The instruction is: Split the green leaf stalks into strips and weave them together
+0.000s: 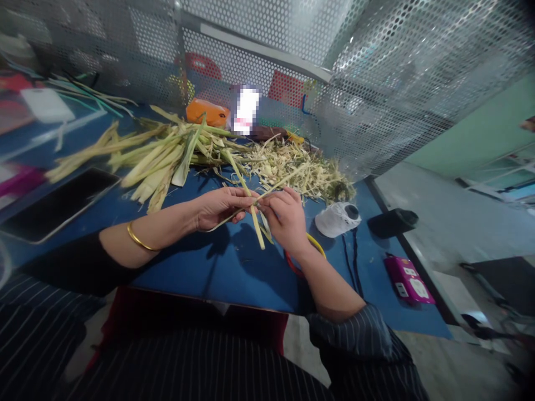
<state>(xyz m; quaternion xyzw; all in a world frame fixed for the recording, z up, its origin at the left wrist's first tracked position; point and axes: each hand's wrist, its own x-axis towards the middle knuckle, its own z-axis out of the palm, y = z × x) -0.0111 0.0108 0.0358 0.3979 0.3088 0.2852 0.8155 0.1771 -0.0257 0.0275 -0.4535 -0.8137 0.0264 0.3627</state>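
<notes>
your strips (257, 228), pale yellow-green, long, narrow, crossing where you pinch them, one broader, slanting, its lower end free, a thin one curving leftward, over the table (251, 278)

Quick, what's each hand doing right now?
Left hand: closed, pinching pale green strips between thumb and fingers.
Right hand: closed, fingertips pinching the strips where they cross.

Dim lt, soft shadows, blurry + distort. edges

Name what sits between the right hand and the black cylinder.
In the head view, a white spool lies between the right hand and the black cylinder.
</notes>
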